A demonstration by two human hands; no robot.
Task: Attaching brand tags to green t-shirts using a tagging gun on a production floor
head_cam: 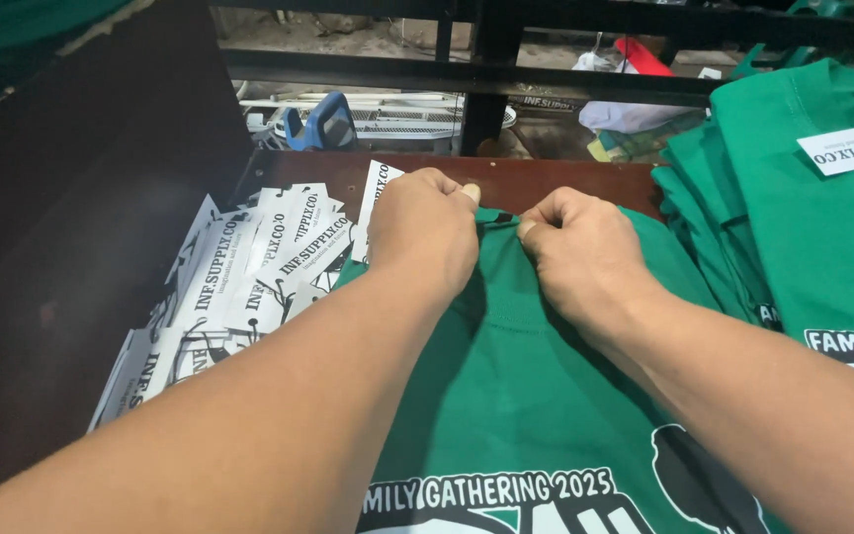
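Both hands, left hand (425, 229) and right hand (577, 247), pinched the green printed cotton shirt (516, 396) at its collar; the loose white paper tags (249, 277) left of it risked scattering if snagged.

The collar of the green shirt (506, 376) is covered by the left hand (422, 232) and right hand (580, 252), so each grip there is hidden. The bottom edge cuts its print. The green stack (803, 227) runs off right.

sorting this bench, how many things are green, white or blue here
green: 2, the green t-shirt pinched at the collar by the left hand and right hand, and the stack of green t-shirts
white: 1, the pile of white paper tags
blue: 1, the blue object
total: 4
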